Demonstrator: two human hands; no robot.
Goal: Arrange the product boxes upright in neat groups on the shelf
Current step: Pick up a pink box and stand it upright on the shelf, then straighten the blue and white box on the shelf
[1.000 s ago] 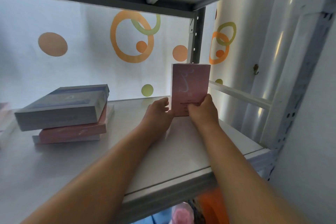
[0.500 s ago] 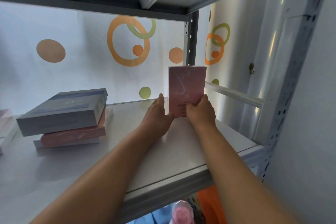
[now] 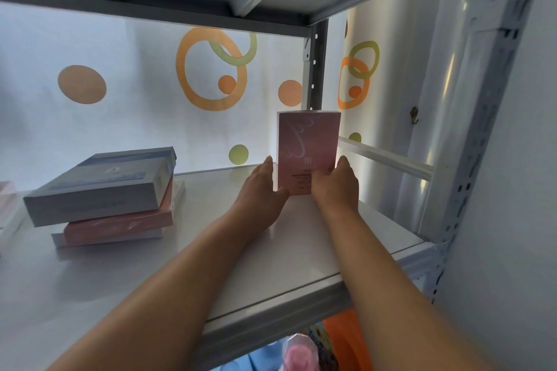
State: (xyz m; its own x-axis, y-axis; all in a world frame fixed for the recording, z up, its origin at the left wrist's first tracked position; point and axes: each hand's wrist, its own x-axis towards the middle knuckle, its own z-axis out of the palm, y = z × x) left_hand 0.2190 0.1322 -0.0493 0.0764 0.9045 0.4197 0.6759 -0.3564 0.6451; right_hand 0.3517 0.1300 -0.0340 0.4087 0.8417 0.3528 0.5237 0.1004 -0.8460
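Pink box (image 3: 308,144) stays upright; right hand (image 3: 337,187) pinches it, left hand (image 3: 261,191) now flat alongside.

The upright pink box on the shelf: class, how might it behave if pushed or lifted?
The pink box stands tall on a narrow end, so a push near the top would probably tip it. Its straight edges suggest stiff card. Its glossy face may slide easily on the smooth shelf.

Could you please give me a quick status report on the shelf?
Left hand flat against pink box, right hand grips it. Box upright, back right of shelf. At left, stack of three boxes lies flat, clear of hands.
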